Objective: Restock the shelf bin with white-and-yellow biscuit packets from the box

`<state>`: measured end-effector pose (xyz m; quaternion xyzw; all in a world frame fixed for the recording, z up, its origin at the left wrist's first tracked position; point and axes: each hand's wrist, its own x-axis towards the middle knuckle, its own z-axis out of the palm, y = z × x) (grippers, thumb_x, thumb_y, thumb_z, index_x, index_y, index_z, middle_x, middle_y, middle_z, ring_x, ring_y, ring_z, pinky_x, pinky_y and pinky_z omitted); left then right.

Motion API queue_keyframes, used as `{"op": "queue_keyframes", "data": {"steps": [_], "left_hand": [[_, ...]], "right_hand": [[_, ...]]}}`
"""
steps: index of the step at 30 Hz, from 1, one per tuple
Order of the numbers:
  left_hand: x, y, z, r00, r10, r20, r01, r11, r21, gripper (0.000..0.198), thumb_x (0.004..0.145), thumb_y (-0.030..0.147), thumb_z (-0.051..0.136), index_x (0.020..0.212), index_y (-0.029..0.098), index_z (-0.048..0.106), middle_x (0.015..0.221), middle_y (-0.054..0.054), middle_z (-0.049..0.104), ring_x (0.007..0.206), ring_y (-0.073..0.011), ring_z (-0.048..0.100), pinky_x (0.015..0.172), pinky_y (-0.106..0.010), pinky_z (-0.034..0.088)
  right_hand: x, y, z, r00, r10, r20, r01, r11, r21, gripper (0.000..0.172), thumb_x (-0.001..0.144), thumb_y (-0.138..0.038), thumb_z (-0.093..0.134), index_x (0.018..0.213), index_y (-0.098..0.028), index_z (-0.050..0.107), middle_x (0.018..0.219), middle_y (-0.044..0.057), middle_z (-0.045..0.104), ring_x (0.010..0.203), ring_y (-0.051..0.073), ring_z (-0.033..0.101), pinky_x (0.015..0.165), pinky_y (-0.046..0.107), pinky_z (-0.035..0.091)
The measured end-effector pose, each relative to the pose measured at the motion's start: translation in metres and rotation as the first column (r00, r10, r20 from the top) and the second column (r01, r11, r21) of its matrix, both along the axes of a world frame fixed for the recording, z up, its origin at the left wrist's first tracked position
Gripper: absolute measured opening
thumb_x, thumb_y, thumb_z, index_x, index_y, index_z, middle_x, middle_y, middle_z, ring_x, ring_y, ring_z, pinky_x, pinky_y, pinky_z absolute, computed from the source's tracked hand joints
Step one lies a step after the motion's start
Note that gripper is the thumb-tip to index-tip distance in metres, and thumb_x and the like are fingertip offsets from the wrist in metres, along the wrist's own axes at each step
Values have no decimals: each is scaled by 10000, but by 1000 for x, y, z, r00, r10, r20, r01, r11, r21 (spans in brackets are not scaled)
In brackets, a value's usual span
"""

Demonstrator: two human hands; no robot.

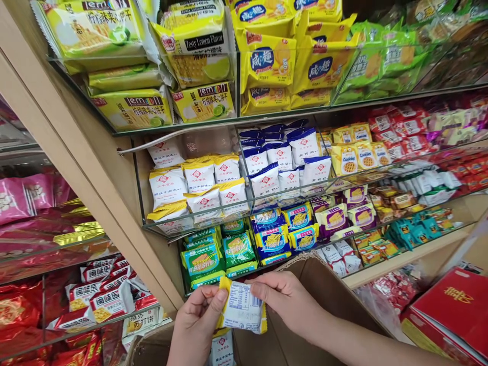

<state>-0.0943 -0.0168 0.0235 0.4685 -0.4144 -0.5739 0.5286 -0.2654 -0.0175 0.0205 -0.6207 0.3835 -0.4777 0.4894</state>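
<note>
A small white biscuit packet [243, 306] with yellow ends is held up over a cardboard box [324, 295], its printed back facing me. My left hand [200, 315] pinches the packet's left edge between thumb and fingers. At its upper right corner, my right hand [284, 300] grips it the same way. Below my hands, another white packet [221, 348] lies partly hidden in the box. Matching white-and-yellow packets [202, 178] fill a clear bin on the middle shelf ahead, beside white packets with blue ends [282, 157].
Large lemon biscuit packs [133, 109] and yellow cracker packs [267, 61] fill the top shelf. Green packets [204, 262] and blue packets [272, 239] sit in the lower bins. A wooden upright [87, 178] stands at left. A red box [453, 310] is at lower right.
</note>
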Motion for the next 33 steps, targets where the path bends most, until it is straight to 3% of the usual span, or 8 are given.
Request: {"op": "queue_keyframes", "data": {"steps": [3,6,9,13,17,20,25,33], "left_hand": [[-1,-1,-1,1000,30,2,-30,999,24,316,655,452,687,851,210,635,752,3,677,650,-143,592,559,-222,472],[-4,3,3,963,-106,-249,150,975,162,453,702,537,594,1036,231,573,930,-52,686,763,-204,657,697,-323,502],[-7,10,12,926,-165,-340,215,970,115,457,678,330,699,1100,294,526,1032,-13,675,889,-204,643,727,-287,499],[-9,15,18,959,-115,-260,121,993,9,643,614,169,744,1160,381,477,1115,60,642,1022,-183,579,766,-229,494],[-11,13,12,957,-111,-267,95,993,-71,667,600,158,743,1173,359,466,1137,25,633,1081,-220,548,902,-298,441],[-12,11,7,962,-118,-246,95,990,-106,747,597,142,747,1216,374,399,1110,23,645,1049,-208,570,877,-285,452],[-9,6,0,977,-114,-182,87,985,-152,757,604,146,751,1227,320,358,963,1,699,922,-204,634,741,-265,508],[-5,4,-21,982,-185,40,187,924,-332,475,665,255,723,1104,368,579,1016,3,707,958,-180,628,815,-226,466]], "right_hand": [[-4,1,3,981,-137,-135,85,938,-336,247,849,-339,490,966,-222,673,818,41,695,746,174,604,666,301,450],[-8,4,7,943,-190,-272,-63,703,-708,259,865,-213,476,1100,-214,584,937,58,682,870,164,586,775,331,446],[-9,8,7,910,-194,-367,-182,608,-773,244,839,-184,503,1070,-195,580,1048,86,628,979,178,525,857,360,432],[-4,9,1,949,-200,-246,4,783,-622,249,782,-225,567,1031,-230,578,1159,88,525,1089,224,440,906,416,401],[3,4,-7,997,-78,21,80,989,-125,489,749,-271,600,1199,-223,415,1078,96,524,884,180,541,744,344,477],[5,0,-10,980,-17,201,-2,996,94,524,729,-299,622,1189,-206,388,927,51,550,782,152,549,709,319,462],[5,-3,-11,964,24,266,-60,990,128,450,698,-313,649,1081,-187,449,865,31,554,788,153,554,715,308,448],[1,2,-2,982,64,-179,-87,988,-126,430,714,-258,625,1129,-178,551,1061,76,624,966,213,566,875,337,429]]}}
